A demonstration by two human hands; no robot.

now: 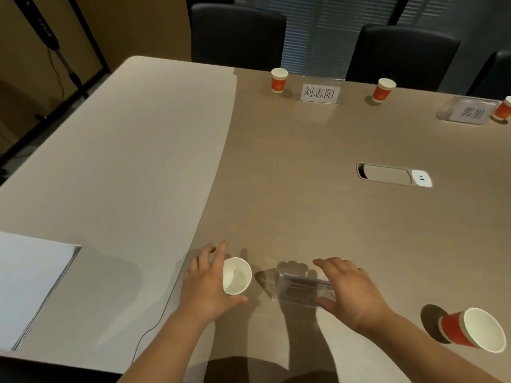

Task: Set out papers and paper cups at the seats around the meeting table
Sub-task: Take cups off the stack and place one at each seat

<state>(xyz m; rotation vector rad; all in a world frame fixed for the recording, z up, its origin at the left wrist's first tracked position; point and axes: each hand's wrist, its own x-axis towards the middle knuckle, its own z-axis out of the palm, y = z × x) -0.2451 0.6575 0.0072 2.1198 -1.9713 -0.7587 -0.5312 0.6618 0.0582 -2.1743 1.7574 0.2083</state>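
My left hand (206, 283) curls around a paper cup (237, 275) standing near the table's front edge, thumb and fingers against its sides. My right hand (349, 288) rests on a clear acrylic name holder (301, 290) just to the right of that cup, gripping its right end. A stack of white papers (33, 286) lies at the front left. Another red paper cup (472, 328) stands at the front right. Three more red cups stand along the far edge: one (279, 80), a second (383, 90), a third (503, 109) cut off by the frame.
Two name cards stand on the far side, one (319, 93) in the middle, one (470, 111) at the right. A cable socket hatch (394, 174) is set into the beige table (138, 161). Dark chairs (237, 34) line the far edge. A thin cable (163, 313) runs by my left arm.
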